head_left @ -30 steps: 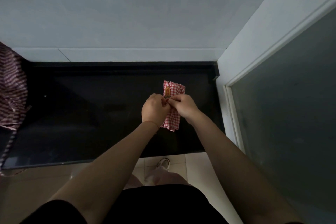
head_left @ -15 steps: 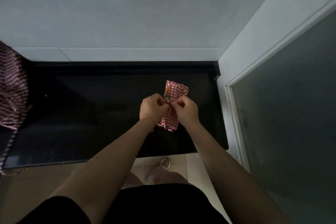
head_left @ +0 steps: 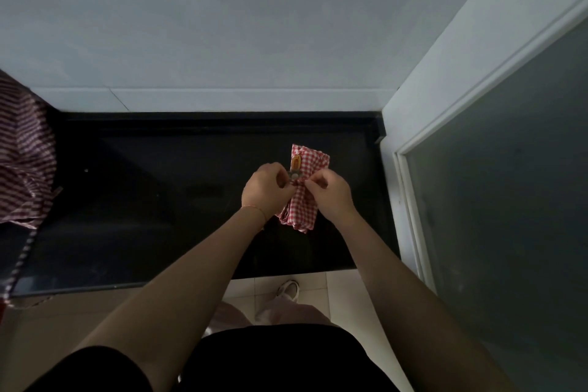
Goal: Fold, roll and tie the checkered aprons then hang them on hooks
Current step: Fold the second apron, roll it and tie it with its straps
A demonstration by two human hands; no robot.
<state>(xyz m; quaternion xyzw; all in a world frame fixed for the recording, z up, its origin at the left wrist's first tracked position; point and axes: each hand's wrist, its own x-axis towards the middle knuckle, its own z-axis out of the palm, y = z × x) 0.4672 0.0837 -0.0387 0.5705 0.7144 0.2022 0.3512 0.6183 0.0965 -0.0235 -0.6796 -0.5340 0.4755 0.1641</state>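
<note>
A rolled red-and-white checkered apron (head_left: 308, 169) with an orange label lies over the right part of the black counter (head_left: 159, 216). My left hand (head_left: 266, 190) pinches a small grey piece, perhaps a button or strap end, at the roll's left side. My right hand (head_left: 331, 197) pinches the apron's middle from the right, fingers curled on the cloth. The lower end of the roll (head_left: 299, 219) sticks out between my wrists. A second checkered apron (head_left: 24, 153) hangs in loose folds at the counter's far left, its strap (head_left: 19, 264) trailing over the front edge.
A pale wall (head_left: 254, 25) rises behind the counter. A white frame with a dark glass panel (head_left: 509, 200) closes the right side. Light floor tiles and a shoe (head_left: 288, 289) show below the counter's front edge.
The roll has turned slightly, its top end now leaning right. My hands have drawn a little apart at its middle, and a small grey piece now shows at my left fingertips.
</note>
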